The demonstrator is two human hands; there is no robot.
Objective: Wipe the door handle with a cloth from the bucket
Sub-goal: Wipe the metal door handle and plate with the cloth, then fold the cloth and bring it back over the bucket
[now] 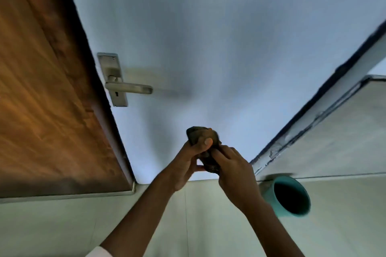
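A metal lever door handle (129, 87) on its backplate sits at the left edge of a pale blue door (219, 37). Below and to the right of it, both my hands hold a dark bunched cloth (203, 148) in front of the door. My left hand (188, 165) grips the cloth's upper part with the thumb on top. My right hand (236, 175) grips its lower part. The cloth is well apart from the handle. A teal bucket (289, 196) stands on the floor at the lower right, its inside dark.
A brown wooden panel (48, 89) fills the left side beside the door. A pale tiled floor (73, 225) lies below. A door frame (325, 98) and a light wall (334, 137) run up the right side, behind the bucket.
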